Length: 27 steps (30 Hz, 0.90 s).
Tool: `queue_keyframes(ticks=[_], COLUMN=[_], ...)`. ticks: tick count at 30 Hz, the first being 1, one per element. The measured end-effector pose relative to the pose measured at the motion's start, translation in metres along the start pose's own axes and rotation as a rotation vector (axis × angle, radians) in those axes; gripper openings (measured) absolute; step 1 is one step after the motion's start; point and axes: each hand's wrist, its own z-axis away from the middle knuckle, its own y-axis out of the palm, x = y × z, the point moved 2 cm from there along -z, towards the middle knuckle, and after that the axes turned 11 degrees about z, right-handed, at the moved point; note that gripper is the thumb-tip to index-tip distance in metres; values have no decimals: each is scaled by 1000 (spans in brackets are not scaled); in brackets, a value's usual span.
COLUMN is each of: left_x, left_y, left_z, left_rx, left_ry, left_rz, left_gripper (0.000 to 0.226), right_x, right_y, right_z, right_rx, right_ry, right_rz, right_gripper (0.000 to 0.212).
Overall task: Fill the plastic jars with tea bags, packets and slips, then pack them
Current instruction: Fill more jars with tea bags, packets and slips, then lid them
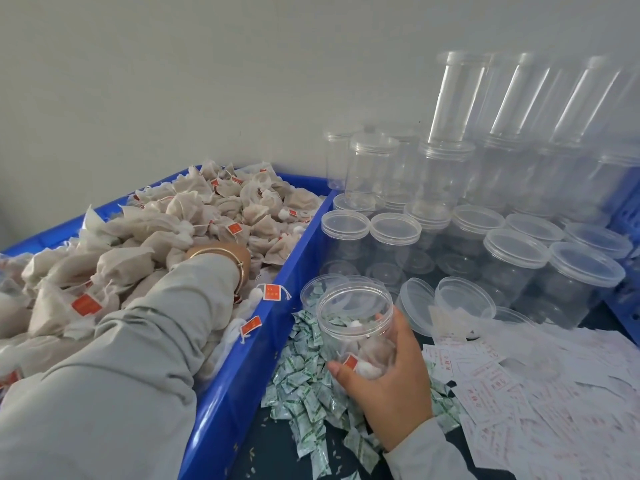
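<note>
Head view, looking down on a packing bench set against a pale wall. Left hand (pixel 221 252), in a grey sleeve with a gold bangle (pixel 239 268) at the wrist, reaches into the blue crate (pixel 242 372) and is buried among the tea bags (pixel 145 237); its fingers are hidden by the bags, so whether they are apart or closed on one cannot be told. These bags, off-white mesh pouches with strings and small orange tags, are heaped high and fill the crate. Right hand (pixel 388 379) holds an open clear plastic jar (pixel 355 327) just beside the crate's right wall, thumb and fingers curled round its lower body; the jar is tilted with its mouth toward the camera and already contains a few tea bags, one orange tag showing at the bottom. Beneath and around this hand lies a loose pile of small green-and-white packets (pixel 304 407) on the dark bench top. To the right, white slips (pixel 540 393) printed in red are spread in an overlapping layer. Behind the held jar stand other open jars, one holding packets, and a loose lid (pixel 417 304) leans on edge. Farther back, lidded empty jars (pixel 516 251) are stacked in several tiers against the wall.
</note>
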Motion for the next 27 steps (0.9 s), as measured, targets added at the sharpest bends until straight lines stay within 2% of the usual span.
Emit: queue_keyframes(ticks=[5, 8, 11, 14, 18, 20, 22, 27], left_x=[-1, -1, -2, -2, -8, -19, -29, -55], left_y=[0, -1, -11, -28, -42, -42, -42, -39], left_z=[-1, 0, 0, 10, 32, 42, 52, 78], left_rx=[-16, -21, -92, -210, -307, -178, -39, 246], left_ry=[-48, -14, 19, 83, 203, 264, 315, 487], left_rz=[50, 78, 177, 366, 854, 1234, 1485, 1699], left_gripper=[41, 30, 25, 30, 33, 29, 24, 20], right_x=[-1, -1, -1, -2, -2, -1, 0, 5], right_y=[0, 0, 0, 1, 0, 0, 0, 0], right_z=[0, -1, -1, -1, -1, -1, -1, 0], right_rx=[5, -1, -8, -10, -3, 2, 4, 9], right_ry=[-6, 4, 8, 14, 14, 16, 21, 42], right_rz=[10, -9, -9, -20, 0, -2, -8, -29], right_gripper=[103, 102, 103, 101, 105, 106, 105, 103])
